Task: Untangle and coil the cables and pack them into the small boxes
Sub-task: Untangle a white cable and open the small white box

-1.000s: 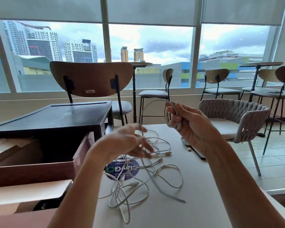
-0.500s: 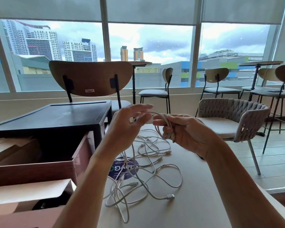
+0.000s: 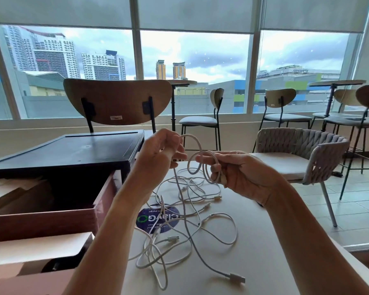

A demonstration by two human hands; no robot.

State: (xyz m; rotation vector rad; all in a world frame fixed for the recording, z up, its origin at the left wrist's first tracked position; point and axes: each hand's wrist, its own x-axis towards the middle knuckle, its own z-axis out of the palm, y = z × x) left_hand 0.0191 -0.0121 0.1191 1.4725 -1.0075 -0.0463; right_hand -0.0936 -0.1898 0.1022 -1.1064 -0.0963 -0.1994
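We pinch the coil in our right hand and the feeding cable in our left hand just beside it, slack trailing toward the table's near edge.

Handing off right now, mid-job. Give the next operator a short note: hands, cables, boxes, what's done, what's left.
Left hand: pinches the free run of a white cable, feeding a loop.
Right hand: grips that cable's small coil.
Loose tangle of white cables: on the beige table, beside the open reddish-brown box.
Done: a few turns coiled.
Left: finish this coil, untangle the rest, pack all; no cable visible in a box.
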